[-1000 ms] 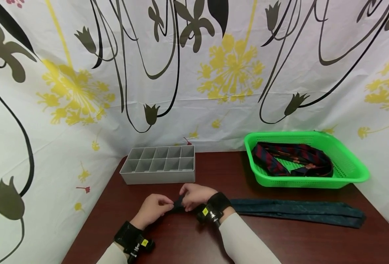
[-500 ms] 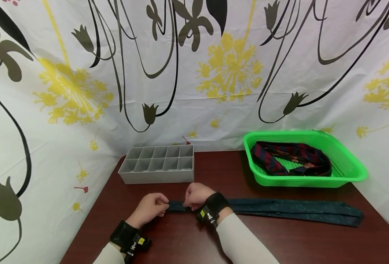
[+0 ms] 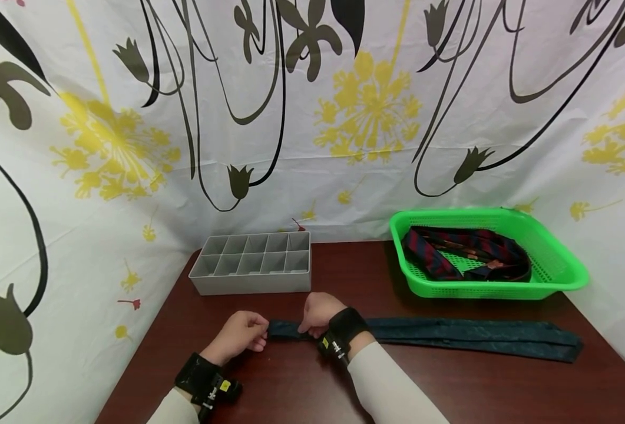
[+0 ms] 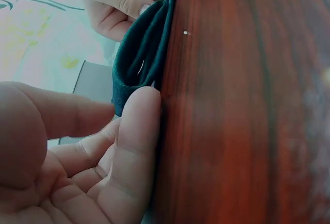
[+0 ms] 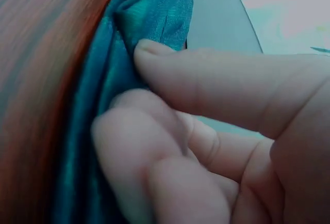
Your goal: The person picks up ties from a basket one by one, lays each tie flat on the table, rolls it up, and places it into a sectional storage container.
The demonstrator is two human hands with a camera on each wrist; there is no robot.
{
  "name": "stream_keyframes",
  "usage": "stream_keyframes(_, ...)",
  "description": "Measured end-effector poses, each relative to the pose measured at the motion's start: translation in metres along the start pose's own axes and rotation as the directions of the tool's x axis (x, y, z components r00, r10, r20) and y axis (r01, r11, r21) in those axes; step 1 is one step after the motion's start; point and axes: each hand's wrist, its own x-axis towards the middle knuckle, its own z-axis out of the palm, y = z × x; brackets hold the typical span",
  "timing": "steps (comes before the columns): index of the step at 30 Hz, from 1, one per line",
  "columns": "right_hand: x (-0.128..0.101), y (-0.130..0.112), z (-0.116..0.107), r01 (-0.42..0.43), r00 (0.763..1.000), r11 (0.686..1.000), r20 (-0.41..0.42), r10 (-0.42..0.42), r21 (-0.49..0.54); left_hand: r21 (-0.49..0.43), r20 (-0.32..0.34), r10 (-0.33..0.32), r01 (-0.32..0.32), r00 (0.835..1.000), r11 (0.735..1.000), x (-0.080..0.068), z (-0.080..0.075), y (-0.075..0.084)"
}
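A dark teal necktie (image 3: 471, 338) lies lengthwise across the table, its wide pointed end to the right. My left hand (image 3: 238, 338) pinches the left end between thumb and fingers. In the left wrist view that end is a folded loop (image 4: 124, 74) with layers inside, right at my thumb tip. A short way to the right, my right hand (image 3: 320, 313) grips the same necktie with thumb and curled fingers. Close up in the right wrist view, the cloth (image 5: 160, 17) bunches at the right thumb. Part of the necktie is hidden behind the right hand and wrist.
Behind the hands stands a grey divided box (image 3: 254, 284) with several compartments. At the back right, a green basket (image 3: 492, 290) holds a rolled red and navy striped necktie (image 3: 434, 259). A patterned cloth (image 3: 344, 129) hangs behind the dark red table (image 3: 482, 388).
My hands have drawn apart, the left one to the left and the right one slightly to the right. The teal necktie's left end now lies flat and straight between them.
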Motion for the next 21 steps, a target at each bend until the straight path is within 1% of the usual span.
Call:
stream_keyframes(5, 0.001, 0.001, 0.001, 0.015, 0.999, 0.999, 0.042, -0.017, 0.053, 0.018, 0.026, 0.02, -0.02, 0.999, 1.0, 0.0, -0.002, -0.002)
stream_keyframes(8, 0.003, -0.001, 0.006, 0.026, 0.999, 0.998, 0.029, -0.028, 0.056, 0.005, 0.049, 0.043, -0.043, 0.998, 0.999, 0.001, -0.003, -0.003)
stream_keyframes(11, 0.008, -0.006, 0.016, 0.035, 0.999, 0.998, -0.015, -0.034, 0.057, -0.017, 0.042, 0.056, -0.056, 0.998, 0.998, 0.003, -0.004, -0.003)
stream_keyframes(13, 0.011, -0.008, 0.023, 0.037, 0.998, 0.998, -0.05, -0.034, 0.055, -0.024, 0.023, 0.064, -0.064, 0.998, 0.998, 0.004, -0.005, -0.002)
stream_keyframes(17, 0.017, -0.009, 0.035, 0.033, 0.994, 0.998, -0.106, -0.026, 0.061, -0.018, 0.001, 0.086, -0.086, 0.996, 0.996, 0.004, -0.007, -0.001)
stream_keyframes(19, 0.02, -0.008, 0.04, 0.038, 0.989, 0.999, -0.145, -0.033, 0.031, -0.01, 0.011, 0.104, -0.104, 0.995, 0.995, 0.004, -0.007, -0.001)
stream_keyframes(21, 0.022, -0.007, 0.043, 0.054, 0.978, 0.998, -0.199, -0.056, -0.017, 0.0, 0.028, 0.122, -0.122, 0.992, 0.993, 0.004, -0.008, -0.002)
